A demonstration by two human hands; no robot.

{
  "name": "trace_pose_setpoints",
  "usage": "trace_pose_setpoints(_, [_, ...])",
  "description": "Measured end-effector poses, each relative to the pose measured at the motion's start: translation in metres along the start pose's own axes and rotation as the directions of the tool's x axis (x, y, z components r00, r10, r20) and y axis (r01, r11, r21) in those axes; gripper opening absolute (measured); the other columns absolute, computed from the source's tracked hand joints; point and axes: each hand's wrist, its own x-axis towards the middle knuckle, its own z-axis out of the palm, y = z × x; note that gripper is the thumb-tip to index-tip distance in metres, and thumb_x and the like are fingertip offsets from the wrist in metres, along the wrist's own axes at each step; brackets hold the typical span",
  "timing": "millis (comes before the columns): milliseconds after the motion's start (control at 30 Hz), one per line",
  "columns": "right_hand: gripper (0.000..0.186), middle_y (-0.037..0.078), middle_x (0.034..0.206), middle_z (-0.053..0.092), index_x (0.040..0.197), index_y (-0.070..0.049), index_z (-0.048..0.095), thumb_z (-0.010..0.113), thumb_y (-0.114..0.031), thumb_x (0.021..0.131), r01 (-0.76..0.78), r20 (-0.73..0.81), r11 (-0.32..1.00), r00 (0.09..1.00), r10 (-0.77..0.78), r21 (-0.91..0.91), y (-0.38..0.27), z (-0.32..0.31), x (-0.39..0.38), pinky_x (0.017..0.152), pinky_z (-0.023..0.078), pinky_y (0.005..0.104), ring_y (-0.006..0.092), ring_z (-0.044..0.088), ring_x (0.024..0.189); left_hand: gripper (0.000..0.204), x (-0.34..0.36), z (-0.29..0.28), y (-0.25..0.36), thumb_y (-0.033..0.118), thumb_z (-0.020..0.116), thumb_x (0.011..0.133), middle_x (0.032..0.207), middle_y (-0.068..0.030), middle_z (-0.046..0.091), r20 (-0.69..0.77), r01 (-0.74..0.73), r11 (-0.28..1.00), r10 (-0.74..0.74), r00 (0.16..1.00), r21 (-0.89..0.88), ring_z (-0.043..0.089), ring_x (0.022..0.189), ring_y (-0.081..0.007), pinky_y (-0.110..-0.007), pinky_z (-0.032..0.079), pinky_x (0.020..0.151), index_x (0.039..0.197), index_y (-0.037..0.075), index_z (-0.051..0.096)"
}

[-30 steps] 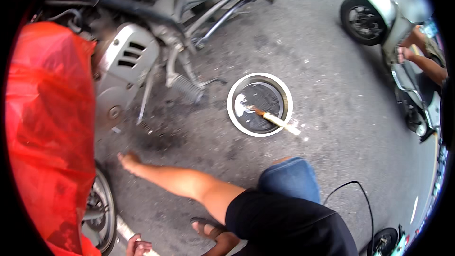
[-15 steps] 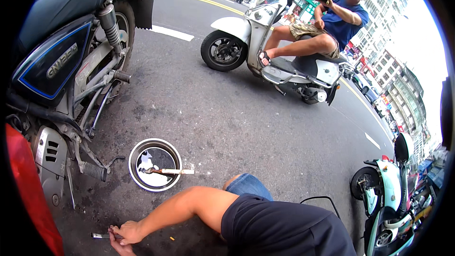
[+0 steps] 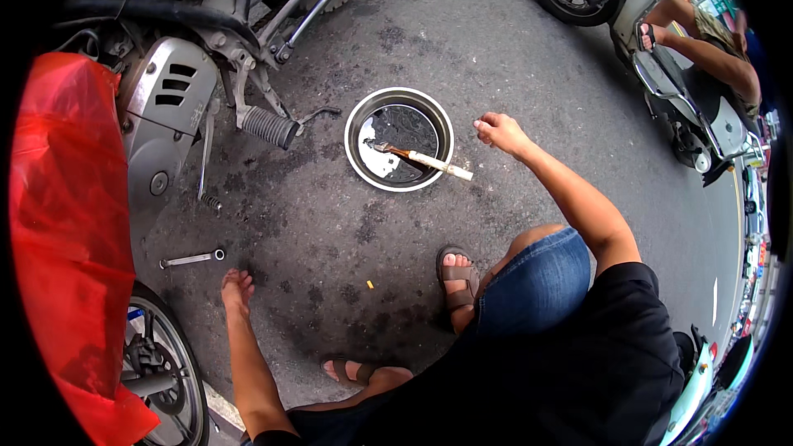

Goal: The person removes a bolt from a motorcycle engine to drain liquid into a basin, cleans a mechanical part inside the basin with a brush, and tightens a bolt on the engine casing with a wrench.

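Note:
My left hand (image 3: 237, 285) is held low near a silver wrench (image 3: 192, 258) lying on the asphalt, its fingers loosely bent with nothing in them. My right hand (image 3: 500, 134) hovers to the right of a round metal pan (image 3: 357, 163), loosely curled but open and empty. Dark liquid with a white reflection covers the pan's bottom. A brush with a pale handle (image 3: 439, 165) rests across the pan's right rim. On the left stands a motorcycle (image 3: 161, 153), partly covered by a red plastic sheet (image 3: 66, 223), with its footpeg pointing toward the pan.
At upper right a person's leg (image 3: 702, 62) rests on a white scooter (image 3: 727, 132). A pale green scooter (image 3: 695, 388) is at lower right. My sandalled feet (image 3: 456, 277) are on the stained asphalt (image 3: 314, 223), beside a small yellow scrap (image 3: 370, 284).
My hands were together at the wrench half a second ago; now they are apart, the wrench lies released, and my right hand has moved toward the pan. The view has tilted back downward.

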Motion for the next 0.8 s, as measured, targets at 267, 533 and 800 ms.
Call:
trace_pose_setpoints(267, [0.033, 0.008, 0.089, 0.065, 0.11, 0.0, 0.054, 0.055, -0.026, 0.09, -0.345, 0.448, 0.809, 0.887, 0.115, 0.475, 0.002, 0.096, 0.04, 0.06, 0.054, 0.0296, 0.0178, 0.063, 0.069, 0.035, -0.109, 0.146, 0.019, 0.014, 0.057, 0.087, 0.098, -0.0072, 0.063, 0.636, -0.452, 0.793, 0.109, 0.764, 0.408, 0.058, 0.089, -0.0138, -0.029, 0.047, 0.08, 0.121, 0.003, 0.052])
trace_pose_setpoints(533, [0.021, 0.011, 0.08, 0.065, 0.101, 0.002, 0.058, 0.055, -0.013, 0.086, -0.325, 0.34, 0.698, 0.932, 0.124, 0.638, -0.004, 0.127, 0.005, 0.053, 0.055, 0.0278, 0.0154, 0.062, 0.06, 0.03, -0.118, 0.116, 0.036, 0.012, 0.056, 0.087, 0.09, -0.0062, 0.064, 0.412, -0.331, 0.829, 0.135, 0.901, 0.452, 0.058, 0.08, -0.0128, -0.028, 0.047, 0.076, 0.116, 0.003, 0.055])
trace_pose_setpoints(800, [0.019, 0.011, 0.078, 0.066, 0.096, 0.003, 0.061, 0.055, -0.011, 0.085, -0.361, 0.273, 0.572, 0.933, 0.237, 0.737, -0.017, 0.115, -0.094, 0.052, 0.054, 0.0279, 0.0166, 0.062, 0.056, 0.03, -0.256, 0.067, 0.059, 0.009, 0.054, 0.089, 0.099, -0.0084, 0.061, 0.448, -0.142, 0.889, -0.077, 0.891, 0.436, 0.06, 0.087, -0.015, -0.028, 0.049, 0.079, 0.118, 0.0, 0.051])
